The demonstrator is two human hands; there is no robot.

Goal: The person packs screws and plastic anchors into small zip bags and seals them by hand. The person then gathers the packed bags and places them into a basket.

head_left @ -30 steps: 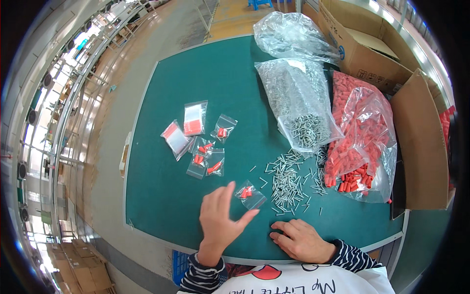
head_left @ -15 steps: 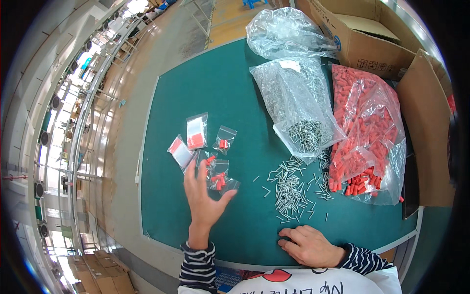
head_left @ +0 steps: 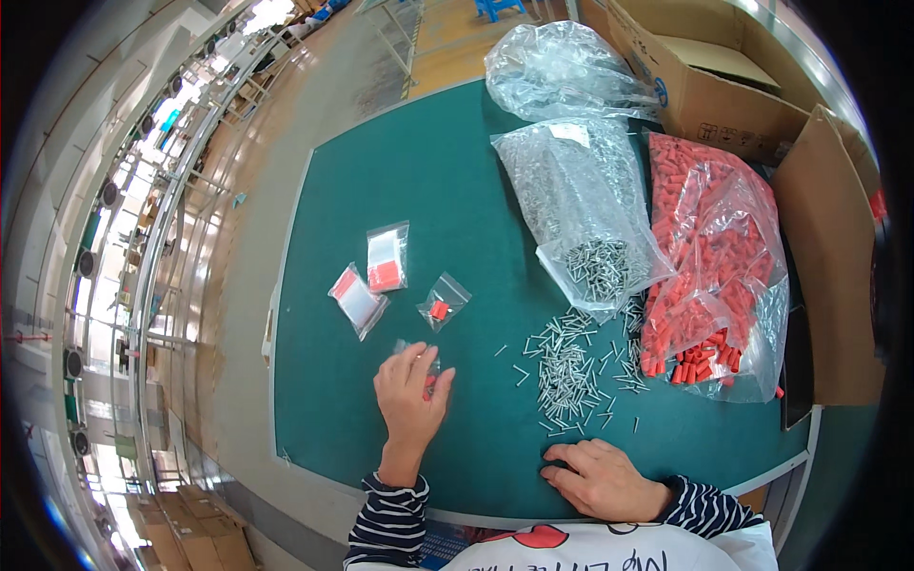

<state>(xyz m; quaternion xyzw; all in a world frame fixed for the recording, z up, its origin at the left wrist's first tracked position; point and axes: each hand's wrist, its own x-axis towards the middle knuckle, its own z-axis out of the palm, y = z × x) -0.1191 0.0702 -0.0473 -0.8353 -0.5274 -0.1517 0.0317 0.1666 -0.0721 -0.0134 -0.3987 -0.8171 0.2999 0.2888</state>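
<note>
My left hand (head_left: 411,398) is lowered over small clear zip bags (head_left: 431,384) with red plastic tubes inside, its fingers curled around them and hiding most of them. Just beyond lies another small zip bag (head_left: 444,303) holding red tubes. Two stacks of flat zip bags with red ends, one upright (head_left: 387,257) and one tilted (head_left: 358,301), lie farther off to the left. Palm down on the table, my right hand (head_left: 609,481) rests with its fingers loosely bent and slightly apart, nothing visible in them. A pile of silver screws (head_left: 568,376) lies just beyond it.
A clear bag (head_left: 576,200) spills screws onto the green table (head_left: 381,181). Beside it, a big bag of red tubes (head_left: 709,228) lies open toward me. An open cardboard box (head_left: 828,257) lines the right side; a crumpled clear bag (head_left: 562,71) sits at the far edge.
My left hand has come down and closed over the small bags, drawing them nearer to me. The lone zip bag has shifted and turned slightly. My right hand stays still.
</note>
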